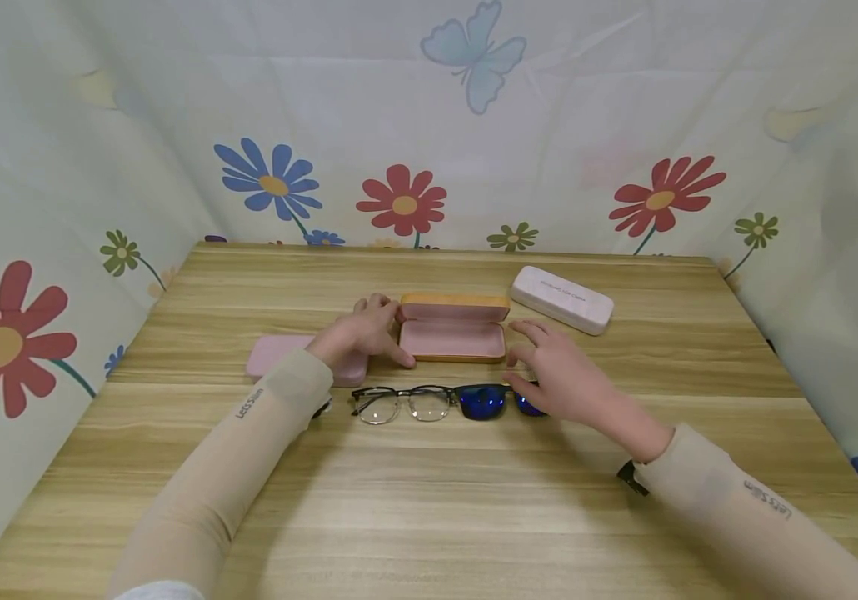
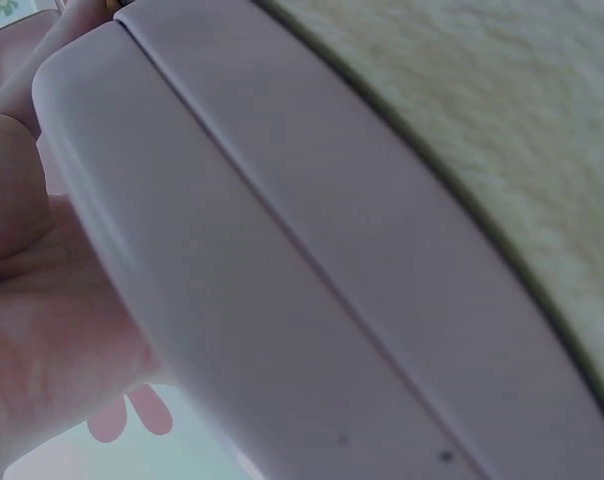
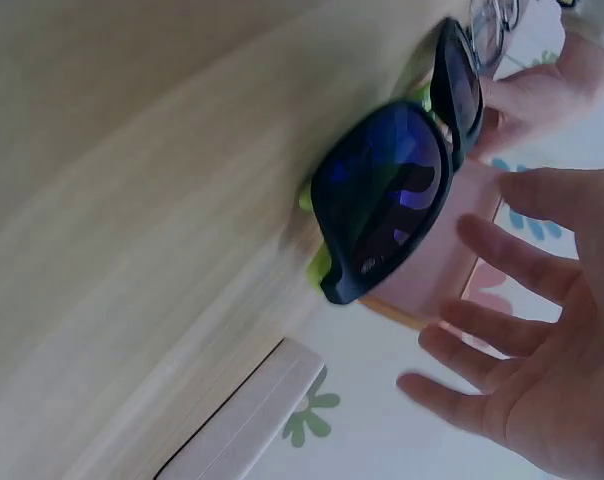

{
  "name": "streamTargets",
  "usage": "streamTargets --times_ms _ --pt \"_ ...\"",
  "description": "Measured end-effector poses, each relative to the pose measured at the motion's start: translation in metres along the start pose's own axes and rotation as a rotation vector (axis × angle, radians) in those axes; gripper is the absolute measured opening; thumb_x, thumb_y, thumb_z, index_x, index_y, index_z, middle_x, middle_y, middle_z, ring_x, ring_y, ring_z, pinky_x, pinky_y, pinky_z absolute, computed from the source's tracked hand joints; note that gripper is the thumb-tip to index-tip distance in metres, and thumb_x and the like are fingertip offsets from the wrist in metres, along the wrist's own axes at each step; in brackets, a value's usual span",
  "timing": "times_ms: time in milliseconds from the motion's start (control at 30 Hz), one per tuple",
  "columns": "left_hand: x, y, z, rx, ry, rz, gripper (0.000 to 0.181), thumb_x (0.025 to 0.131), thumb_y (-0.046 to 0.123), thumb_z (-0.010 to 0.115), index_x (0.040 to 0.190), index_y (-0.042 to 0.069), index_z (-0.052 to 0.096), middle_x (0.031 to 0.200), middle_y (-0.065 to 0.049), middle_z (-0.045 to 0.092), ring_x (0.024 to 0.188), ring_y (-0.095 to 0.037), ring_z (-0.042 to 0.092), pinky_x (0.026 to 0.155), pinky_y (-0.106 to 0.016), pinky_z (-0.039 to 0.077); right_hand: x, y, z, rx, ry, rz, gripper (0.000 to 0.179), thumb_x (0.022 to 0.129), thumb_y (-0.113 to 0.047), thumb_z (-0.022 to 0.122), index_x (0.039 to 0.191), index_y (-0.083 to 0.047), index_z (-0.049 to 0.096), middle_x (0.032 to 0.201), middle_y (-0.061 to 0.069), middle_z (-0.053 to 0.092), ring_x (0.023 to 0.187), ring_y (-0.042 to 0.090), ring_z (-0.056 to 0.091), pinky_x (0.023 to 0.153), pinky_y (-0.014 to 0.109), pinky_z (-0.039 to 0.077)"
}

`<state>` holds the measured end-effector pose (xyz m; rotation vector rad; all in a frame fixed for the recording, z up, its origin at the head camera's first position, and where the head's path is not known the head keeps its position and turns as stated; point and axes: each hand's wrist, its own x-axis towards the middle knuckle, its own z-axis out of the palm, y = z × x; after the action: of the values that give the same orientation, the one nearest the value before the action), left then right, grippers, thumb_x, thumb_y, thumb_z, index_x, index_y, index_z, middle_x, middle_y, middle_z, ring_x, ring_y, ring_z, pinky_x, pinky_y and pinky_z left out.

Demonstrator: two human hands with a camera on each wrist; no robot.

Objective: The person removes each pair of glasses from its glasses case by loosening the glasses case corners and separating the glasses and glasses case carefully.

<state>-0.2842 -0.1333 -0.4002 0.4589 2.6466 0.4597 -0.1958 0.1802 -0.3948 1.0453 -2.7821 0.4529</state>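
An orange glasses case (image 1: 453, 358) with a pink lining stands with its lid raised in the middle of the table. My left hand (image 1: 369, 329) is at its left end, thumb by the front corner and fingers beside the lid. To the right, my right hand (image 1: 560, 367) hovers with spread, relaxed fingers, holding nothing. Below that hand lie sunglasses (image 3: 382, 200) with blue lenses, partly covered in the head view. Clear-lens eyeglasses (image 1: 402, 403) sit left of them. A closed pink glasses case (image 2: 232, 220) lies under my left wrist and hides part of that hand in the left wrist view.
A closed white glasses case (image 1: 562, 300) lies at the back right of the wooden table (image 1: 429, 517). Something dark, mostly hidden, shows beside the left sleeve. A flowered curtain (image 1: 564, 133) hangs along the table's back and sides.
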Motion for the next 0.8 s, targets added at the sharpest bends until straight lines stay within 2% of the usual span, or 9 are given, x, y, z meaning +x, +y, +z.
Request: streamTargets --times_ms 100,233,400,633,800 --pt "0.000 0.000 0.000 -0.005 -0.001 0.002 0.074 0.080 0.051 0.086 0.134 0.012 0.053 0.156 -0.020 0.027 0.134 -0.041 0.031 0.106 -0.060 0.037 0.005 0.006 -0.003 0.069 0.051 0.000 0.012 0.095 -0.016 0.075 0.095 -0.005 0.070 0.136 0.030 0.056 0.125 0.045 0.055 0.099 0.055 0.048" --pt "0.000 0.000 0.000 -0.006 -0.003 0.004 0.073 0.081 0.051 0.086 0.133 0.012 0.053 0.156 -0.020 0.027 0.134 -0.040 0.030 0.106 -0.060 0.037 0.011 0.014 -0.007 0.126 0.082 0.014 0.013 0.095 -0.013 0.074 0.099 -0.002 0.068 0.127 0.027 0.062 0.118 0.042 0.059 0.096 0.053 0.050" --pt "0.000 0.000 0.000 -0.003 -0.006 0.004 0.073 0.081 0.051 0.086 0.133 0.012 0.052 0.156 -0.020 0.026 0.135 -0.041 0.030 0.107 -0.060 0.037 0.018 0.023 -0.009 0.189 0.094 0.036 0.019 0.098 -0.014 0.071 0.109 0.002 0.068 0.114 0.018 0.067 0.102 0.034 0.064 0.083 0.047 0.052" --pt "0.002 0.000 0.000 -0.002 -0.003 0.005 0.075 0.081 0.052 0.085 0.135 0.012 0.052 0.157 -0.020 0.026 0.136 -0.041 0.030 0.108 -0.061 0.035 0.028 0.034 -0.011 0.355 0.031 0.199 0.041 0.106 -0.025 0.060 0.135 0.004 0.056 0.132 0.022 0.061 0.123 0.040 0.057 0.098 0.056 0.047" --pt "0.001 -0.001 0.001 0.005 -0.010 -0.002 0.077 0.082 0.053 0.084 0.138 0.012 0.051 0.159 -0.020 0.024 0.141 -0.043 0.026 0.108 -0.064 0.034 0.039 0.040 -0.010 0.453 -0.027 0.312 0.052 0.110 -0.037 0.048 0.145 0.001 0.047 0.139 0.022 0.057 0.126 0.038 0.055 0.102 0.055 0.045"
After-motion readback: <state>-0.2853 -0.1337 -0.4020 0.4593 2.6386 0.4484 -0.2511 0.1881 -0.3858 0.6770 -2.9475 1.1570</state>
